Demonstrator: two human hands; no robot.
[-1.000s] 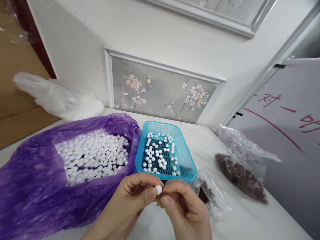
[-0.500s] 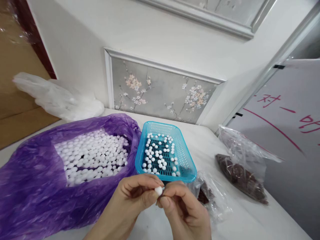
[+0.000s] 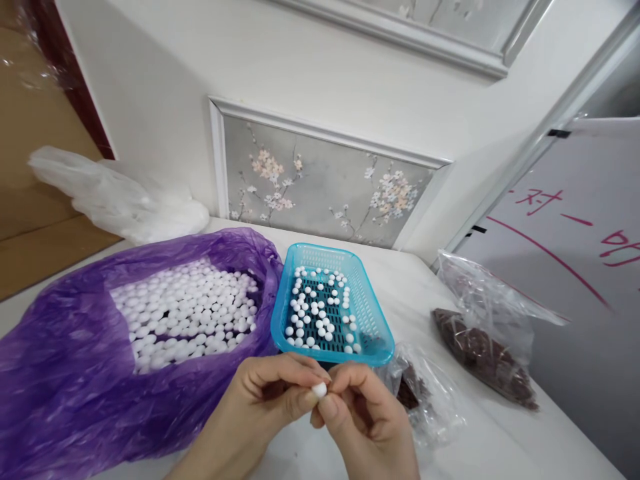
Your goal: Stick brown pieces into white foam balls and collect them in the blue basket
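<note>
My left hand (image 3: 260, 407) and my right hand (image 3: 367, 417) meet in front of me, low in the view. Both pinch one small white ball (image 3: 319, 389) between their fingertips. Just beyond the hands stands a blue plastic basket (image 3: 371, 307) holding several white balls (image 3: 320, 310). To its left lies an open purple plastic bag (image 3: 65, 373) filled with many white balls (image 3: 185, 313).
A small clear bag of dark brown bits (image 3: 417, 390) lies right of my hands. A larger clear bag of brown bits (image 3: 487, 347) lies farther right on the white table (image 3: 410, 283). A white plastic bag (image 3: 120, 197) sits at the back left. A whiteboard with red writing (image 3: 565, 227) leans at right.
My hands have sunk slightly toward me with the white ball still pinched between them. Nothing else has moved.
</note>
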